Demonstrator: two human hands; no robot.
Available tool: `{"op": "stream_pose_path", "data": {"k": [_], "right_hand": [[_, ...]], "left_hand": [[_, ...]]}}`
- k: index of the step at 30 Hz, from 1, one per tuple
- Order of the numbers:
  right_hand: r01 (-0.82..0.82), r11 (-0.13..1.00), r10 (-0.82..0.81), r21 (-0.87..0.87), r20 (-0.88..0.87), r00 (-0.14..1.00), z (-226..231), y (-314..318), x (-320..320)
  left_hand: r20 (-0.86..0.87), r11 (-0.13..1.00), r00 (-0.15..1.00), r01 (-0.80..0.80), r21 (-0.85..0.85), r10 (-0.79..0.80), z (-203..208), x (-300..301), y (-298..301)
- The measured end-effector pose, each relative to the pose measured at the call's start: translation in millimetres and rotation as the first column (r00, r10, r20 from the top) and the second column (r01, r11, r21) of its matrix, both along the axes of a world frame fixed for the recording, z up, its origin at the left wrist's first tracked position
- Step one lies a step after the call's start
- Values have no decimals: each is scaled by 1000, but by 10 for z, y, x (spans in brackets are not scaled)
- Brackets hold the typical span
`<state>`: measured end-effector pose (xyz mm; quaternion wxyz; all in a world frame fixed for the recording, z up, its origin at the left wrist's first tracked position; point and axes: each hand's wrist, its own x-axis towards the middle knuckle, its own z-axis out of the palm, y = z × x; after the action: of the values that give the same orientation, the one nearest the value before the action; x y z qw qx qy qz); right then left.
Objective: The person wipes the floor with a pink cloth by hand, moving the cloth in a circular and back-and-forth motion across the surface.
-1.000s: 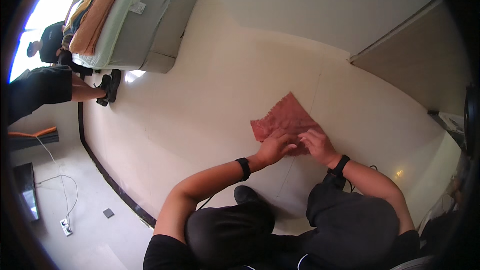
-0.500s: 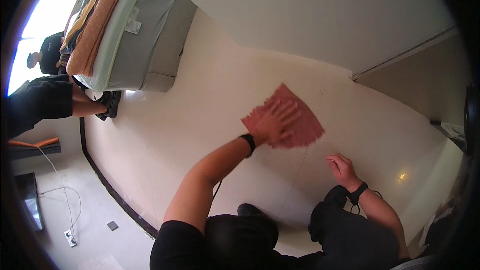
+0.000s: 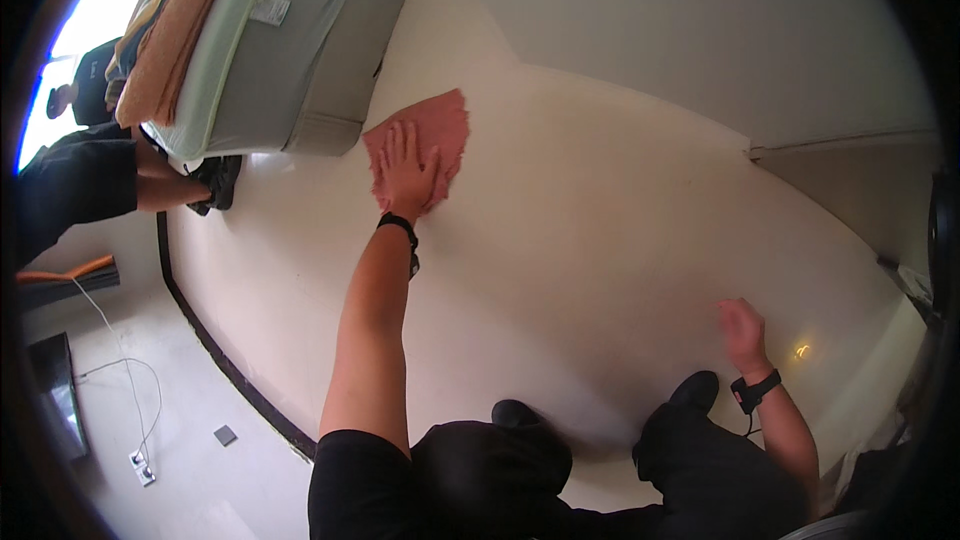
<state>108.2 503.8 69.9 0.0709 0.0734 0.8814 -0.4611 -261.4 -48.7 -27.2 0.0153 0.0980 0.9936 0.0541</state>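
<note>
On one red cloth (image 3: 440, 124) rests one wide-spread left hand (image 3: 407, 173) (right grip (image 3: 743, 333): can't tell)

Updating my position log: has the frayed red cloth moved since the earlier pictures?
Yes. Judged against the grey bed base, the frayed red cloth has moved leftward and farther out, and now lies close beside that base, under the left hand.

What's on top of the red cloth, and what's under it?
The left hand lies spread on the red cloth. Pale floor shows around it; whatever lies directly beneath the cloth is covered and can't be seen.
</note>
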Motion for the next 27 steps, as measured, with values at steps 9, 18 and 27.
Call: {"op": "stream_pose_path", "data": {"k": [9,18,27], "right_hand": [[-107,994,107,37,25,994,112,-234,-226],[-203,979,204,-19,110,973,409,-705,-496],[-234,971,236,-43,65,969,530,-768,-537]], "left_hand": [[79,863,860,-505,-7,503,48,817,-1990],[227,543,510,-832,-115,830,244,2035,-3373],[171,254,236,-962,-97,957,344,3663,-3022]]}}
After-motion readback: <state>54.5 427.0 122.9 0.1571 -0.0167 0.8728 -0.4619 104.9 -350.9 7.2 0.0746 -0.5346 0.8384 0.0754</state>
